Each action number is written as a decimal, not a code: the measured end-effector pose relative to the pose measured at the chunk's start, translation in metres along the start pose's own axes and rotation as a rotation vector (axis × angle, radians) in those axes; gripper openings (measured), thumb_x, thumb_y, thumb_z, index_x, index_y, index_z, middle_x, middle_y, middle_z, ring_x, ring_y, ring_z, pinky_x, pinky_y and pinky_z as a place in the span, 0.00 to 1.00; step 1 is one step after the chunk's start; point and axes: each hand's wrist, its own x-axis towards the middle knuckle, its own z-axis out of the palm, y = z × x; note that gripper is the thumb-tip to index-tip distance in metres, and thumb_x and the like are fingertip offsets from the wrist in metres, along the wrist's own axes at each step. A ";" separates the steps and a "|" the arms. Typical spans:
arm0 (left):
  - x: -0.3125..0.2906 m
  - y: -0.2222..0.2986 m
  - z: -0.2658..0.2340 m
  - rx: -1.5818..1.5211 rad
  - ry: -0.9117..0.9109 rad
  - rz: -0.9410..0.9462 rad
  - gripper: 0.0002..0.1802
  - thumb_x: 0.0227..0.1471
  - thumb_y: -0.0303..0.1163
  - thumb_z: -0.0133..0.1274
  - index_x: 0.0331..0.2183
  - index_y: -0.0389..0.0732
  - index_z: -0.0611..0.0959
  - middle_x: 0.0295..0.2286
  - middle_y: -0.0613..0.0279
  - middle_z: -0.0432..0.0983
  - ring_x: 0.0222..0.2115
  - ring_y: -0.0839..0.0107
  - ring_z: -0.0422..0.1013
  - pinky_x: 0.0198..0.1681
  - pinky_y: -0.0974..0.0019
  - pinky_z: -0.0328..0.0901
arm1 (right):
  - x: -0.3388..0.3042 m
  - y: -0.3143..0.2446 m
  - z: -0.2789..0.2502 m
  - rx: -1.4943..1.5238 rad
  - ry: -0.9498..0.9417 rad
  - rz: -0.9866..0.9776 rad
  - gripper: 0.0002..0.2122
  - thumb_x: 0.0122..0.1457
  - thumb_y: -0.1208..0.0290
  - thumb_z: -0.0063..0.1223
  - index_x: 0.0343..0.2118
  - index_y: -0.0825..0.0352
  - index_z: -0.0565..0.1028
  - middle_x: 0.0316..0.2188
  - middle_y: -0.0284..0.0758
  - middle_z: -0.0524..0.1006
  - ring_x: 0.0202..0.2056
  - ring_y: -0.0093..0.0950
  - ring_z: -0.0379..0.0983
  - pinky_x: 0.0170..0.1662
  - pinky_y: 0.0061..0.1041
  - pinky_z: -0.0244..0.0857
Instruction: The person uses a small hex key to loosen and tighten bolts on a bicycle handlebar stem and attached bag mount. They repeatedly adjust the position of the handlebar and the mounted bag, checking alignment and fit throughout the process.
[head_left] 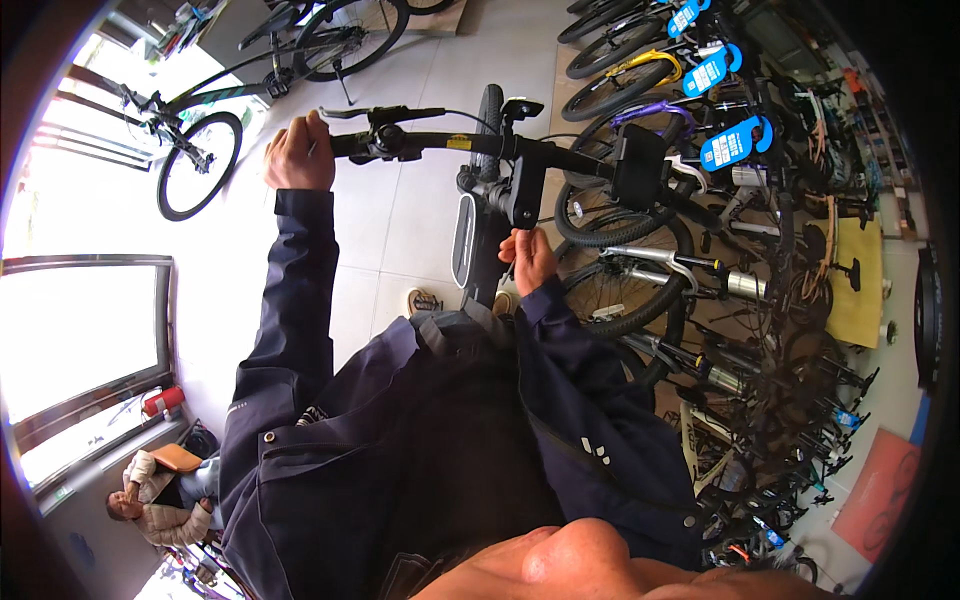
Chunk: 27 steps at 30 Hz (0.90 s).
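Observation:
My left hand (301,152) is closed around the left end of a black handlebar (430,145), with a brake lever (350,113) just beyond the fingers. The handlebar belongs to a bicycle between my legs, its front wheel (489,108) pointing away from me. Below the stem (526,186), my right hand (531,258) is pinched beside the dark frame tube (484,255). A thin strip shows at its fingertips, too small to name. A black rectangular block (638,166) covers part of the handlebar's right side.
Bicycles with blue tags (735,143) stand in a dense row close on my right. Another bicycle (225,95) stands at the far left. A person (165,495) sits at the lower left, near a red fire extinguisher (163,400). Pale floor tiles (355,300) lie beneath.

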 end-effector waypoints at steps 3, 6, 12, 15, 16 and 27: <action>0.001 0.003 -0.001 0.027 0.035 0.021 0.18 0.58 0.37 0.60 0.19 0.45 0.75 0.15 0.62 0.72 0.18 0.59 0.71 0.26 0.57 0.66 | -0.020 0.014 0.020 -0.524 0.082 -0.118 0.11 0.64 0.68 0.56 0.37 0.67 0.66 0.23 0.33 0.74 0.21 0.25 0.72 0.30 0.28 0.68; 0.001 0.005 -0.001 0.030 0.059 0.015 0.18 0.58 0.37 0.60 0.19 0.46 0.75 0.15 0.62 0.72 0.18 0.60 0.71 0.27 0.57 0.66 | -0.019 0.017 0.023 -0.682 0.148 -0.073 0.15 0.56 0.75 0.61 0.37 0.68 0.63 0.22 0.36 0.71 0.23 0.35 0.73 0.29 0.35 0.67; -0.002 0.001 0.003 0.028 0.142 0.063 0.18 0.58 0.41 0.61 0.20 0.47 0.78 0.13 0.66 0.73 0.17 0.64 0.73 0.28 0.63 0.68 | -0.018 0.004 0.010 -0.863 0.078 0.028 0.16 0.54 0.77 0.63 0.37 0.69 0.64 0.24 0.38 0.71 0.27 0.41 0.75 0.34 0.41 0.68; -0.003 -0.001 0.005 0.031 0.190 0.071 0.19 0.58 0.42 0.62 0.19 0.48 0.77 0.12 0.67 0.72 0.16 0.65 0.72 0.27 0.65 0.67 | -0.017 0.002 0.001 -0.831 0.019 0.036 0.15 0.52 0.77 0.64 0.35 0.69 0.65 0.24 0.38 0.71 0.24 0.38 0.72 0.32 0.37 0.68; -0.002 -0.002 0.006 0.036 0.197 0.071 0.18 0.58 0.42 0.62 0.19 0.48 0.77 0.12 0.67 0.71 0.16 0.65 0.72 0.27 0.65 0.67 | -0.014 0.004 -0.001 -0.854 -0.001 0.093 0.15 0.52 0.77 0.64 0.35 0.69 0.65 0.24 0.37 0.71 0.24 0.37 0.72 0.32 0.37 0.68; 0.000 -0.011 0.013 0.009 0.170 0.056 0.19 0.59 0.42 0.61 0.20 0.48 0.76 0.13 0.68 0.71 0.17 0.65 0.71 0.28 0.63 0.66 | -0.004 -0.039 -0.004 -0.614 -0.235 0.465 0.14 0.57 0.80 0.54 0.38 0.67 0.60 0.22 0.32 0.67 0.14 0.23 0.65 0.14 0.29 0.63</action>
